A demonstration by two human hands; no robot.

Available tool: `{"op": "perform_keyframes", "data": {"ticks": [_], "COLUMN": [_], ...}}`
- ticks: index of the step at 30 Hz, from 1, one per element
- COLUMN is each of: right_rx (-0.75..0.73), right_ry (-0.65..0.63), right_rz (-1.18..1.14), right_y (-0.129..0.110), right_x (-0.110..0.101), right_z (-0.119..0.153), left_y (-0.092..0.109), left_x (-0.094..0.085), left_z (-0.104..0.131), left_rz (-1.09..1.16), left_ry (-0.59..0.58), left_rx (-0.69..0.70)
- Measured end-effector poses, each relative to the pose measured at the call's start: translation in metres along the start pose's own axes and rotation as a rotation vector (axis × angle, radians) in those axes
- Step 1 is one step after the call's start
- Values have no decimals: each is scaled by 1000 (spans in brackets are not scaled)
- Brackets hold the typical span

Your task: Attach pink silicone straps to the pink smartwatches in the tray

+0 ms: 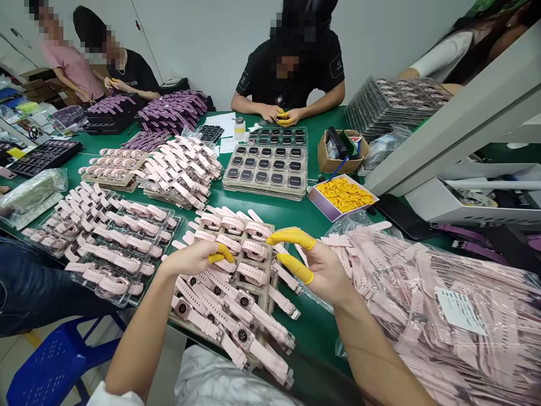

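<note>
My left hand (200, 256) is over the near tray, its yellow-cotted fingertips pressed together right at a pink watch strap; whatever they pinch is hidden. At the tray's right side, my right hand (319, 265) holds its yellow-covered thumb and forefinger apart, with nothing between them. Beneath both hands lies a beige tray (240, 237) with pink-strapped watches, some with straps looped in the compartments. Closer to me, several watches (244, 301) lie flat across it, round sensor backs facing up, straps stretched out.
Bagged pink straps (406, 287) heap at the right, below a box of yellow finger cots (344, 197). Trays of watches with pink straps (122, 231) stand left. Ahead are stacked trays of dark watch faces (266, 169) and a co-worker (291, 73). A blue stool (63, 361) is lower left.
</note>
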State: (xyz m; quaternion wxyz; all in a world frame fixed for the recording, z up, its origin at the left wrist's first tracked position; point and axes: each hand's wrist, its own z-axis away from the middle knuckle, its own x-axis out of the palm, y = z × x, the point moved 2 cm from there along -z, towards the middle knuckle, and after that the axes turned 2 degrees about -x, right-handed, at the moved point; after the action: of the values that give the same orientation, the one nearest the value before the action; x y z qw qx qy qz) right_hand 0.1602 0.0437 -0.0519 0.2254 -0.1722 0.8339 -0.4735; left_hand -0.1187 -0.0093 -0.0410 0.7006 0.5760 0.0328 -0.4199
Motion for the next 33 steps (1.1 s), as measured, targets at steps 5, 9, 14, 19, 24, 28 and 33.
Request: {"op": "perform_keyframes", "data": {"ticks": [5,9,14,19,24,28,33], "right_rx": [9,21,13,29,11,-1,13], "right_ry": [-12,-6,-9,4,6,-9,12], "right_rz": [1,15,16,44,52,73,90], "right_y": [2,4,4,7,8,8,10], "right_x": [0,0,0,-2,-1,-2,-5], "right_z": [0,0,0,1,1,3,4], "left_y": [-3,-1,1,-28,-74,-85,-60], "left_x": [3,5,8,-6,-20,-21,-38], "left_z": [-6,-7,10,53,70,65,77], "left_rz": [-56,-156,-207,-402,-580,-626,-709], "left_ry": [41,120,286,392,442,388,490], "left_rx": [-60,-62,-62,-285,-451,-363,-316]}}
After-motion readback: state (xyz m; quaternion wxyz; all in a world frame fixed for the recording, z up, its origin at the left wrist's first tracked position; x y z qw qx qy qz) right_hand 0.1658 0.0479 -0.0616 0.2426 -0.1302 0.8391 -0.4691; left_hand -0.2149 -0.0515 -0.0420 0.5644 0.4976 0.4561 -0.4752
